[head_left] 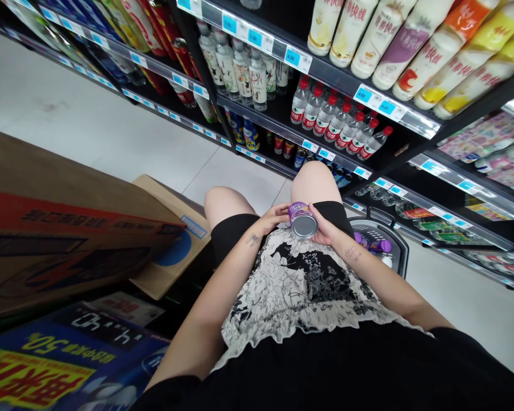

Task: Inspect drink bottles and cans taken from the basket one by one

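Here, we hold a purple can [303,221] between our left hand [276,218] and right hand [324,228], both curled against its sides; its print is too small to read. Beyond the can, a price tag [298,58] shows 4.00 and white bottles [379,43] read 快线; right of the can sits a basket [406,252].

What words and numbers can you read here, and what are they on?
"快线": tall white plastic drink bottles, upper shelf.
"4.00": white-and-blue rectangular price tag below them.
"50": big blue-and-yellow printed sign, lower left.
Too small or blurred to read surely: the round purple metal can, the small clear red-capped bottles and the big brown-and-red cardboard box.
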`<state>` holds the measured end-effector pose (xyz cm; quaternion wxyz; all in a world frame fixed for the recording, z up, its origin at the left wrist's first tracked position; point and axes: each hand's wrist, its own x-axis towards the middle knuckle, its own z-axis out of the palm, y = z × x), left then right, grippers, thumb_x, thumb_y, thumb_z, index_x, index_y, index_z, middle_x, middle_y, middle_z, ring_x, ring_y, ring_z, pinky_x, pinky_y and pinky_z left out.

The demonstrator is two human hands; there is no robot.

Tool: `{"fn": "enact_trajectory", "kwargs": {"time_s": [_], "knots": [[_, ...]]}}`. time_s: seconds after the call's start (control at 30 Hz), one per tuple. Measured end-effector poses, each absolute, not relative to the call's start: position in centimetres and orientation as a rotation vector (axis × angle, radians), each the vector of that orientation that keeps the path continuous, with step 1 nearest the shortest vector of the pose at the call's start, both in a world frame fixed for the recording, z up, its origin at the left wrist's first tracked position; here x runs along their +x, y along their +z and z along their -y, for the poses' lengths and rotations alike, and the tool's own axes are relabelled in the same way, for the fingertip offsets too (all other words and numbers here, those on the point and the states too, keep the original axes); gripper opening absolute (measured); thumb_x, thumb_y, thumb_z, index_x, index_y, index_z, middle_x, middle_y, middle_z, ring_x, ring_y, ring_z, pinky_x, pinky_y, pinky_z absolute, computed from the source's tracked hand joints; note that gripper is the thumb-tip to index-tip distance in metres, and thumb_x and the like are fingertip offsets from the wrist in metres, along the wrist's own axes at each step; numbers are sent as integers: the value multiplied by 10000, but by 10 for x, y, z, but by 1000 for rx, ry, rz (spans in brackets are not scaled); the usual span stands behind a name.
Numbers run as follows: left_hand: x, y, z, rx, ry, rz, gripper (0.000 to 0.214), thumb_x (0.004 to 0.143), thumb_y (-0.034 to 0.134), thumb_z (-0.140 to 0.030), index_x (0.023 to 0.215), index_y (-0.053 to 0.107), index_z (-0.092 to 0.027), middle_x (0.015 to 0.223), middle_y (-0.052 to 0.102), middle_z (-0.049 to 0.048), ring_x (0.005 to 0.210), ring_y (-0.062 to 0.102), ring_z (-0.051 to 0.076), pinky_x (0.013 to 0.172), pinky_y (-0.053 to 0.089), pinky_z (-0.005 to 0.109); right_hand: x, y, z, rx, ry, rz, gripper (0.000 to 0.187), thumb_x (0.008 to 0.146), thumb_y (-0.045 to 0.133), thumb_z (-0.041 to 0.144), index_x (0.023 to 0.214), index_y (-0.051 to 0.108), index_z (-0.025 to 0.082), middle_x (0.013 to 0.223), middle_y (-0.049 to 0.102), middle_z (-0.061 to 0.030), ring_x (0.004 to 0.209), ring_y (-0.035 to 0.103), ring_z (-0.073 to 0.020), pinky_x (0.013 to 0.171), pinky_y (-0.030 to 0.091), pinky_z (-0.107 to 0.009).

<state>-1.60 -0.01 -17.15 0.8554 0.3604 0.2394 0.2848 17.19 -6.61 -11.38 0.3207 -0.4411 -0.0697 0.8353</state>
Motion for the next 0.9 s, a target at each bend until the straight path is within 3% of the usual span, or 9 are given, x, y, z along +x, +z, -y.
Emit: {"fn": "enact_trajectory", "kwargs": {"time_s": [0.53,0.73,0.9], "knots": [[-17,-172,0,762,590,-493,672,537,929,-363,1130,695,-152,999,754,107,906,684,223,871,464,331,171,-109,66,-1165,2194,178,571,1032,267,564,1203,569,111,923,723,-113,688,696,-182,599,608,-299],[-17,-168,1,804,584,-512,756,511,941,-342,1202,684,-177,1059,748,105,977,676,239,896,466,335,172,-116,69,-1079,2158,227,593,998,287,631,1236,555,159,964,713,-100,796,705,-219,732,611,-386],[-17,-165,4,803,603,-515,727,569,917,-388,1222,678,-179,1134,730,124,1037,661,255,931,462,352,170,-121,70,-1065,2175,228,633,983,280,662,1252,529,146,980,707,-122,853,706,-243,811,593,-441]]}}
